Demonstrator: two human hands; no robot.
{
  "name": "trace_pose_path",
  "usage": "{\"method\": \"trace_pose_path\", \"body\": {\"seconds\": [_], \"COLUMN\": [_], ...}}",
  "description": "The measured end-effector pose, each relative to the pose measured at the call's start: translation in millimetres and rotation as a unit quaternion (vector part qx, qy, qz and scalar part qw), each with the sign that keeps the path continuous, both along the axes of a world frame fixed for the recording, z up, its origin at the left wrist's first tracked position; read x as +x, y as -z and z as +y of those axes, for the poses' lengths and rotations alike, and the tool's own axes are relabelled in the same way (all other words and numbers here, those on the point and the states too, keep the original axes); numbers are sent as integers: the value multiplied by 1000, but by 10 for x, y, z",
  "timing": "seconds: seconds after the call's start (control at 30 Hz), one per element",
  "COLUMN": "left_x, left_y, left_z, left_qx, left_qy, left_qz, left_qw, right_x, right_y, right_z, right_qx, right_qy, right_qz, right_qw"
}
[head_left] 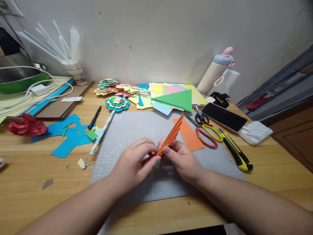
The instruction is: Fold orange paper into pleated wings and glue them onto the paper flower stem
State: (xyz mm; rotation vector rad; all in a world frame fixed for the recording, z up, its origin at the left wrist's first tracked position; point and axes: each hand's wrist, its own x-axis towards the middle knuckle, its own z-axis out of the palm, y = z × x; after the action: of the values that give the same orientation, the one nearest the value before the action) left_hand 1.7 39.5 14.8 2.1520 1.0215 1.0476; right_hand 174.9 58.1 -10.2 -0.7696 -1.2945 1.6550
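Between my hands is a piece of orange paper [174, 132] folded in narrow accordion pleats, its far end fanned out and tilted up to the right. My left hand [137, 160] pinches the near end between thumb and fingers. The thumb and fingers of my right hand [182, 160] close on the pleats around the middle. Both hands are above a grey cutting mat [127, 130] with grid lines. On the mat, behind my right hand, lies a flat orange sheet [192, 135], partly covered by the pleated paper and hand.
Red-and-yellow-handled scissors [207, 137], a yellow-black utility knife [236, 150] and a phone [223, 116] lie right. Coloured paper sheets [178, 99] and layered paper flowers [117, 103] stand behind the mat. Blue paper scraps [66, 143], a black pen [95, 117] and a striped paper straw [102, 132] lie left.
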Motion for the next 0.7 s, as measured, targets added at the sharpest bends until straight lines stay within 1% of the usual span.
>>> {"method": "trace_pose_path", "body": {"seconds": [0.2, 0.5, 0.6, 0.7], "left_x": [1, -8, -7, -8], "left_y": [21, 45, 61, 72], "left_z": [-6, 6, 8, 10], "left_qx": [29, 55, 60, 69], "left_qy": [8, 1, -2, -18], "left_qz": [25, 61, 67, 69], "left_qw": [999, 997, 996, 995], "right_x": [7, 12, 3, -15], "right_y": [2, -2, 4, -7], "right_z": [11, 34, 28, 3], "right_qx": [-15, -31, -28, -24], "right_qy": [-28, -56, -52, -27], "right_qz": [1, 31, 29, 8], "right_qw": [999, 997, 998, 999]}}
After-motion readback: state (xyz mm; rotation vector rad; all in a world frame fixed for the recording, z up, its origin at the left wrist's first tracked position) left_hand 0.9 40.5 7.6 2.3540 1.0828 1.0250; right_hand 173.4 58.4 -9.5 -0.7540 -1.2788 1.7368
